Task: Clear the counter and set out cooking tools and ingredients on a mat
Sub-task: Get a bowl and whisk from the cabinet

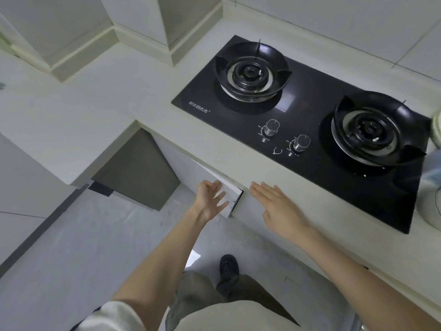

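Observation:
A pale L-shaped counter runs from the left to the right, with a black two-burner gas hob set into it. Below the counter's front edge a white cabinet door stands slightly ajar. My left hand is at that door's free edge with its fingers spread, holding nothing. My right hand lies flat with straight fingers over the counter's front edge, just right of the door. No mat, tools or ingredients show in this view.
At the far right edge stand a white container and a bluish plastic item, both cut off by the frame. A white tiled wall backs the hob. Grey floor, my trousers and one dark shoe are below.

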Tool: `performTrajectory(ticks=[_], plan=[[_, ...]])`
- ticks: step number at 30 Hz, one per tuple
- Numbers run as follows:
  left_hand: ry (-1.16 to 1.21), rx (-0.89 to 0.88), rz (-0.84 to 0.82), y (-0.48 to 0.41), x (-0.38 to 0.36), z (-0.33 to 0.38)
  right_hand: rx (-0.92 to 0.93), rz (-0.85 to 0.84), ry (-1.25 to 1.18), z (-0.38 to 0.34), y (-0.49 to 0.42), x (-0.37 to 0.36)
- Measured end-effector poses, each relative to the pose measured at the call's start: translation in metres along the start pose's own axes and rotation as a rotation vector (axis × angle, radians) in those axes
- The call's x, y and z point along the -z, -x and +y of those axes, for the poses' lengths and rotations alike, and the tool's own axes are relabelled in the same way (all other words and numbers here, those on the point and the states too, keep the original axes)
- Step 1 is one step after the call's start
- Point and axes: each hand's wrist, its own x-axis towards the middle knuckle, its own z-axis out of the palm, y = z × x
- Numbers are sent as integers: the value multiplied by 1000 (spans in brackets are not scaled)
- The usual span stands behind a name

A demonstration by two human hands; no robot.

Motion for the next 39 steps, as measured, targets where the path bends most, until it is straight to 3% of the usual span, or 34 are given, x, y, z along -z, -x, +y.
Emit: performTrajectory(ticks=[12, 20, 26, 35, 39], plan=[[-7, -27, 30, 15, -18, 0, -28, -51, -73, -3, 1, 8], [-296, -90, -138, 59, -1, 1, -241, 128, -263, -32, 45, 12], [-666, -305, -153, 102, -9, -8, -359, 299, -321, -55, 105, 17], [-976, -499, -332, 140, -55, -46, -545, 509, -362, -57, 192, 12], [-1219, -602, -437, 143, -82, -81, -687, 544, -411, -43, 233, -5]])
